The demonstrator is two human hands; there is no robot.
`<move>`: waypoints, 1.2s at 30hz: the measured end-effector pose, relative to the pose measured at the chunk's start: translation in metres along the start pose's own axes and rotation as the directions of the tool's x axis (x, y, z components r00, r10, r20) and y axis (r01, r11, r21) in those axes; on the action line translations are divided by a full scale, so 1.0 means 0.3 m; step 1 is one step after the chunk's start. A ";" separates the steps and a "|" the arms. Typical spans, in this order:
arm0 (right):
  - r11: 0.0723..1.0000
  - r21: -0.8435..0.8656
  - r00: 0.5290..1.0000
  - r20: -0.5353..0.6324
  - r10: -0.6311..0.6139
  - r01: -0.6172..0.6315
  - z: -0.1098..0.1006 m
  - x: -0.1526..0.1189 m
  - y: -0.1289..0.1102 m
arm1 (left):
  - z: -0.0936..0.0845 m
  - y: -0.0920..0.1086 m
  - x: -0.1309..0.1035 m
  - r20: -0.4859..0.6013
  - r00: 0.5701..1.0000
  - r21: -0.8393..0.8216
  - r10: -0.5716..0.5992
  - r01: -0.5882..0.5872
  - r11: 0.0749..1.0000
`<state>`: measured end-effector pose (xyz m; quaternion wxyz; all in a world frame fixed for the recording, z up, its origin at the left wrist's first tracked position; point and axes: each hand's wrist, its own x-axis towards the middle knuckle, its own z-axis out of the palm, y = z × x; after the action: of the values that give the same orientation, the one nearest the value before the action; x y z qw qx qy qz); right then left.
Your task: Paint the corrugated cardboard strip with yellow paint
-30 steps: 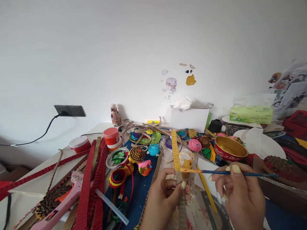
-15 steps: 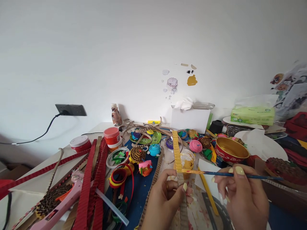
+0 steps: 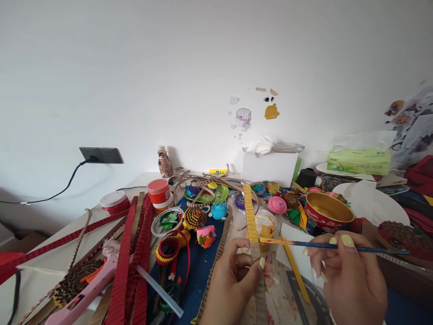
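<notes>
A corrugated cardboard strip [image 3: 250, 212] stands nearly upright, yellow on its upper part and bare brown lower down. My left hand [image 3: 235, 280] pinches it on the brown part between thumb and fingers. My right hand [image 3: 350, 273] holds a blue paintbrush [image 3: 314, 245] level, its yellow-smeared tip just right of the strip at the edge of the yellow. Behind the brush tip is a tub of yellow paint [image 3: 265, 223], partly hidden by brush and strip.
Red corrugated strips [image 3: 123, 262] and a pink glue gun [image 3: 88, 291] lie at the left. Paint tubs [image 3: 158, 192] and coiled paper pieces [image 3: 194, 218] fill the middle. At the right are a red and gold bowl [image 3: 328, 210] and a green tissue pack [image 3: 360, 160].
My right hand has moved a little to the right with the brush, and the tip has come away from the strip. My left hand holds the strip almost as before.
</notes>
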<state>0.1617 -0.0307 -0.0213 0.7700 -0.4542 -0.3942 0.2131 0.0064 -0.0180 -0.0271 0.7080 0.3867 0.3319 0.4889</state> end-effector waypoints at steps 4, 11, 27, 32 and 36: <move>0.999 -0.016 0.999 0.036 -0.041 0.041 -0.002 -0.004 0.004 | -0.003 -0.005 0.001 0.005 1.000 0.020 0.007 -0.007 1.000; 0.997 -0.022 0.997 0.020 -0.072 0.072 -0.002 -0.005 0.007 | -0.003 -0.007 0.000 0.000 1.000 0.027 0.012 -0.012 1.000; 0.996 0.017 0.995 0.052 -0.083 0.082 0.000 -0.004 0.005 | -0.002 -0.009 0.003 0.005 1.000 0.002 0.005 -0.005 1.000; 0.993 0.008 0.987 0.103 -0.120 0.120 -0.001 -0.007 0.015 | 0.001 -0.003 -0.001 0.010 1.000 0.036 0.011 -0.011 0.999; 0.993 0.013 0.991 0.058 -0.116 0.116 -0.001 -0.001 0.009 | -0.002 -0.004 0.001 0.002 1.000 0.037 0.009 -0.009 0.999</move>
<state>0.1619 -0.0298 -0.0240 0.7712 -0.4205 -0.4415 0.1831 0.0066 -0.0180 -0.0285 0.6987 0.4017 0.3384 0.4857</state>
